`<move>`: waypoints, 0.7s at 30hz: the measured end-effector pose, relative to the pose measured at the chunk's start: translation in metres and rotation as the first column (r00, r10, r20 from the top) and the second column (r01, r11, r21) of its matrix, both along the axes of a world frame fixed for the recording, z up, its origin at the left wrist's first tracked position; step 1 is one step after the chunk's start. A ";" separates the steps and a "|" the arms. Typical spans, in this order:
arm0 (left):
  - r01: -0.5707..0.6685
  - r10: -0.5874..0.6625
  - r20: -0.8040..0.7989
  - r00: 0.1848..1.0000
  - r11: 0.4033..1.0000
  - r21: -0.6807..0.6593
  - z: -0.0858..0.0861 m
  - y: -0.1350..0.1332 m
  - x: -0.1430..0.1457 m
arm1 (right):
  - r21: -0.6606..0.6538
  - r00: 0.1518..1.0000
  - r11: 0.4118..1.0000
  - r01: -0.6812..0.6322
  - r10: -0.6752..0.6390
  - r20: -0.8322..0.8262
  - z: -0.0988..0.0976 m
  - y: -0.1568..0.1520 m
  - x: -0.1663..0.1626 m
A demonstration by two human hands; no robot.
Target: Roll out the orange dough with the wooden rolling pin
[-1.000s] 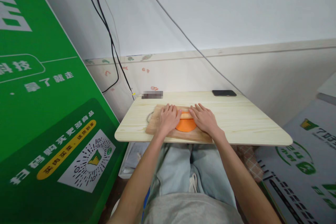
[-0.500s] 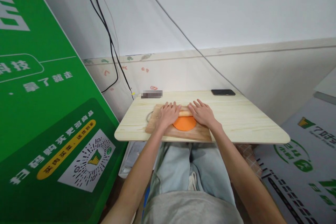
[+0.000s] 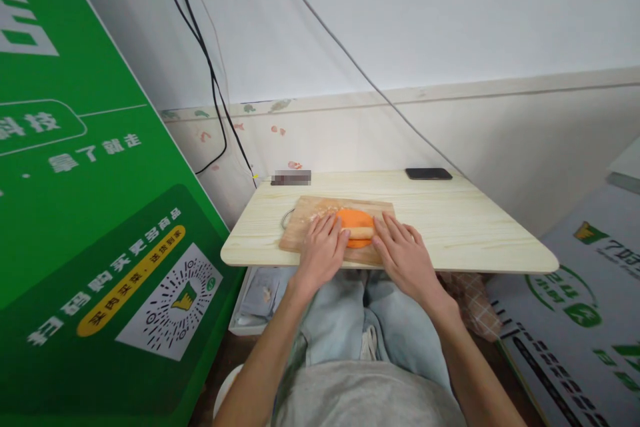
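A wooden rolling pin [image 3: 359, 233] lies crosswise over a flat, round orange sheet of dough [image 3: 355, 217]. Dough shows on both the far and near sides of the pin. My left hand [image 3: 324, 245] rests on the pin's left end, fingers stretched forward. On the right end lies my right hand [image 3: 401, 248], its fingers also extended and slightly spread. Both palms hide the pin's ends. Underneath is a wooden cutting board [image 3: 299, 221] with a metal ring handle at its left; pale smears, perhaps flour, mark its surface left of the dough.
The board sits at the front edge of a pale wooden table [image 3: 480, 240]. A black phone [image 3: 429, 174] lies at the back right, a blurred-out dark object [image 3: 291, 178] at the back left. A green panel [image 3: 125, 213] stands left; cables [image 3: 213, 73] hang along the wall.
Both hands have moved toward my body with the rolling pin, from the dough's far edge to its nearer part. More of the board's far side shows now.
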State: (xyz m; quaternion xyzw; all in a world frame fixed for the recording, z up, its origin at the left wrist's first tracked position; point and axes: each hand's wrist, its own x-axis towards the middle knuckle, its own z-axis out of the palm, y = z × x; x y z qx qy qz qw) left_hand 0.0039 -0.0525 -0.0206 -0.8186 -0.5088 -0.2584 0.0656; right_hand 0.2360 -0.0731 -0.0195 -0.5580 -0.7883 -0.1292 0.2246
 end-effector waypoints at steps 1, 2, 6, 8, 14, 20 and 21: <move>-0.003 0.003 -0.007 1.000 1.000 -0.009 0.002 0.006 0.000 | -0.015 1.000 1.000 0.004 -0.004 0.001 0.002 0.004 -0.001; -0.017 0.016 -0.016 1.000 1.000 -0.022 0.004 0.014 0.002 | -0.038 1.000 0.999 0.008 -0.008 0.004 0.006 0.012 -0.002; -0.094 0.089 -0.054 0.995 0.990 -0.105 0.019 0.049 0.009 | -0.127 0.999 0.991 0.047 -0.043 0.034 0.021 0.052 -0.007; -0.103 0.096 -0.059 0.994 0.985 -0.135 0.023 0.056 0.012 | -0.126 0.997 0.990 0.065 -0.060 0.045 0.024 0.063 -0.009; -0.068 0.067 -0.012 0.998 0.996 -0.063 0.011 0.010 0.008 | -0.021 1.000 1.000 0.013 -0.013 -0.013 0.009 0.018 -0.006; 0.051 -0.050 -0.041 0.998 0.999 0.014 -0.001 -0.037 -0.007 | 0.088 0.999 0.996 -0.016 0.019 -0.038 -0.005 -0.033 0.000; 0.061 -0.060 -0.043 0.997 0.998 0.014 -0.001 -0.034 -0.008 | 0.087 0.999 0.996 -0.014 0.017 -0.036 -0.005 -0.030 0.000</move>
